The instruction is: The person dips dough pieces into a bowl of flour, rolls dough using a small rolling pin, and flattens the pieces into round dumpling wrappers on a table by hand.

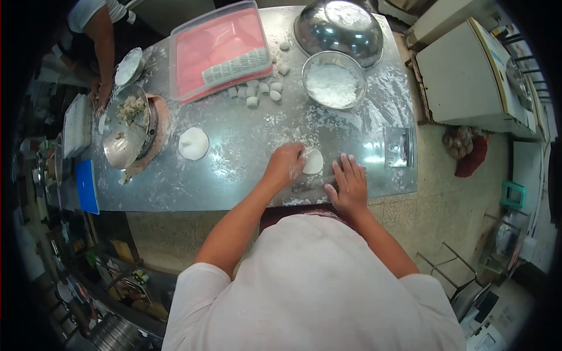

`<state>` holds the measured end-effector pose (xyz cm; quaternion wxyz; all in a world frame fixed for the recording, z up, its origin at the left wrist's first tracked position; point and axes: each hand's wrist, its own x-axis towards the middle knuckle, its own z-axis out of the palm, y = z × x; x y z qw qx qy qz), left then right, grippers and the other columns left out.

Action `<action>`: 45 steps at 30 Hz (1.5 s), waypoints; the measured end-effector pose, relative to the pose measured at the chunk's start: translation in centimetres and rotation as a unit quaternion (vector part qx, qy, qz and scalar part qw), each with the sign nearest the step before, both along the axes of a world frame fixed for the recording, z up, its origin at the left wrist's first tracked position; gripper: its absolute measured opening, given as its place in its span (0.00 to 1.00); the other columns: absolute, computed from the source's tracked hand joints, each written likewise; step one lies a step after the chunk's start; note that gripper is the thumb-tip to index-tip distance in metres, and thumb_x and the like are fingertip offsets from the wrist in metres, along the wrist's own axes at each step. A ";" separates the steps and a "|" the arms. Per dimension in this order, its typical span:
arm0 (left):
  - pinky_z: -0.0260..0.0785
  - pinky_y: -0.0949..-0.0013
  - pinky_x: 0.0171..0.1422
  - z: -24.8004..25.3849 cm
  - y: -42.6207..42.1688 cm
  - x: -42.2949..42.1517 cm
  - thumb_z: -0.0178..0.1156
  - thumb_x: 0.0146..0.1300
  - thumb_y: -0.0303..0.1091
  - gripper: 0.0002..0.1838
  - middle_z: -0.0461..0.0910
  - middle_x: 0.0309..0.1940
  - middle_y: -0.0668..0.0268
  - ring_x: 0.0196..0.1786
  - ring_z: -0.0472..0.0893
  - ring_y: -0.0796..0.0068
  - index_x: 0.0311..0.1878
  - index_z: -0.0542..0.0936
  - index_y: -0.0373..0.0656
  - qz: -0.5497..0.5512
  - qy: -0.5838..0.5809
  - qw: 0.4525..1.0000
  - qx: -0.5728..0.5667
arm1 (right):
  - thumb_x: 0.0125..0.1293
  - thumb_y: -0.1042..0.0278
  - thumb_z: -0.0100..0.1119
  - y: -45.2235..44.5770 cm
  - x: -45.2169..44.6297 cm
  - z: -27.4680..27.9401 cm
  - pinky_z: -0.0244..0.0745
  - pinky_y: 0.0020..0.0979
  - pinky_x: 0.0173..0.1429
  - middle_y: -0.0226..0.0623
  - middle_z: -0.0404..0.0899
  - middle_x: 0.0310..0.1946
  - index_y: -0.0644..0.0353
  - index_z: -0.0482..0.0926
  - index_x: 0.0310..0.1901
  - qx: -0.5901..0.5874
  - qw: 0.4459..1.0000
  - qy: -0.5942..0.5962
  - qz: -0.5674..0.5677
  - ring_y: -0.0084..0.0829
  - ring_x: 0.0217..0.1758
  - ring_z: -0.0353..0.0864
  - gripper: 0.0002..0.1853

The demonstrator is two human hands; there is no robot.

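The step in hand looks like rolling a small dough round [314,161] into a thin wrapper. It lies flat on the steel table [252,184], on the person's side of the flour bowl [333,86] and slightly to its left. The left hand [285,164] is curled at the round's left edge, thumb and fingers apparently pinching it, though the fingertips are partly hidden. The right hand [350,181], also nearer the person than the flour bowl, lies flat with its fingers stretched and slightly spread over a slim rolling pin [311,185]; the fingers are not wrapped around it.

The next move seems to call for light, even pressure from the right palm while the left fingers turn the round a little, so that it thins evenly.

The round is white, matte and smooth, roughly circular, with its left edge covered by the fingers. Its thickness cannot be judged from above. Left of the flour bowl and nearer the person sits a pale pile of dough wrappers [193,144], dusted white. Just left of the flour bowl lie short dough lumps [252,93], next to a tray [219,44] that holds a row of pleated dumplings [234,66].
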<state>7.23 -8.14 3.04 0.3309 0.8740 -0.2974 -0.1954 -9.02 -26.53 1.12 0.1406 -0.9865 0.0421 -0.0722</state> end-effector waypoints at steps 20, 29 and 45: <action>0.74 0.51 0.52 0.6 0.7 -1.0 0.64 0.62 0.31 0.12 0.84 0.39 0.45 0.45 0.83 0.43 0.48 0.83 0.37 0.049 0.106 0.993 -0.018 | 0.67 0.44 0.61 -0.3 8.8 1.0 0.57 0.54 0.79 0.55 0.67 0.75 0.58 0.73 0.72 -0.020 0.999 -0.003 -0.042 0.57 0.78 0.63 0.37; 0.75 0.52 0.55 0.7 0.4 0.2 0.65 0.62 0.31 0.14 0.85 0.42 0.47 0.46 0.84 0.43 0.50 0.84 0.37 0.040 0.063 0.997 -0.015 | 0.66 0.45 0.63 0.1 0.9 -0.6 0.56 0.55 0.79 0.52 0.66 0.75 0.59 0.74 0.71 0.017 1.000 -0.004 0.012 0.54 0.79 0.64 0.37; 0.75 0.60 0.47 -1.6 1.5 0.1 0.63 0.65 0.28 0.09 0.84 0.36 0.53 0.37 0.82 0.59 0.47 0.82 0.37 0.062 0.171 0.983 -0.037 | 0.66 0.46 0.62 0.5 -0.6 -0.1 0.57 0.54 0.78 0.55 0.66 0.75 0.59 0.72 0.72 0.022 0.999 0.029 0.010 0.55 0.78 0.63 0.37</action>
